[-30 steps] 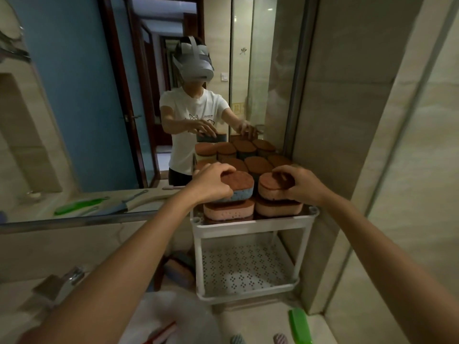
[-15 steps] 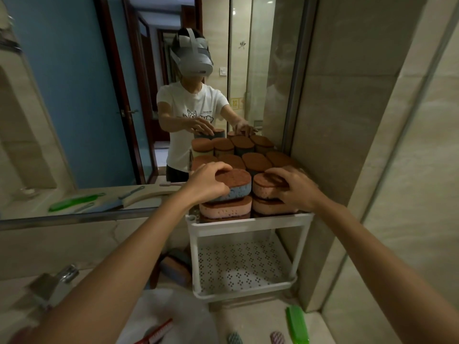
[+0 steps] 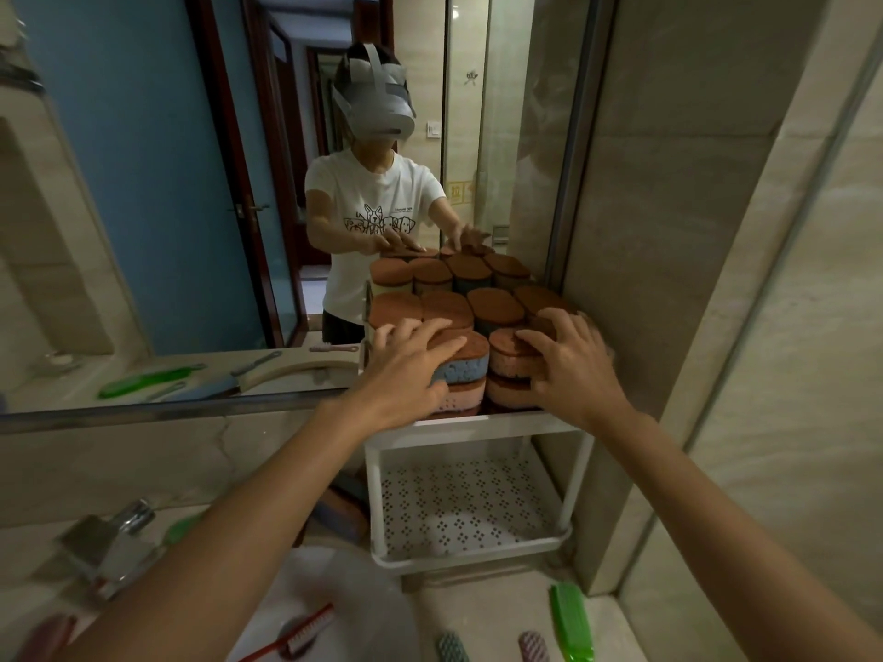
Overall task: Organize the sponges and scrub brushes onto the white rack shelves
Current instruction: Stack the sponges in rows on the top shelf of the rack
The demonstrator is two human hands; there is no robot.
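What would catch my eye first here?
The brown-topped sponges crowding the top shelf of the white rack, with the left hand and right hand resting on the front stacks. Behind them, a wall mirror doubles the scene. A green scrub brush lies on the counter below.
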